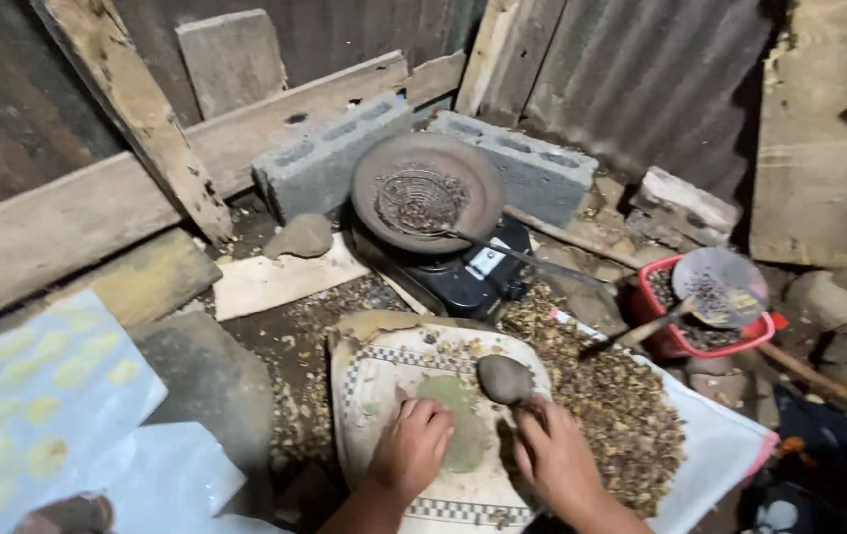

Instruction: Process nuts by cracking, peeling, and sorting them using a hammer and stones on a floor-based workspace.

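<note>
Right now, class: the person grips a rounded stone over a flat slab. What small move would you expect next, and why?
Probably a short downward strike. The right hand holds the rounded stone raised over the flat green slab, while the left hand rests on that slab as if steadying something small. Broken shells already lie heaped beside it.

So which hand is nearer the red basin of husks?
Right. The right hand grips a grey stone on the mat, closer to the red basin at upper right; the left hand rests further left on the flat stone.
</note>
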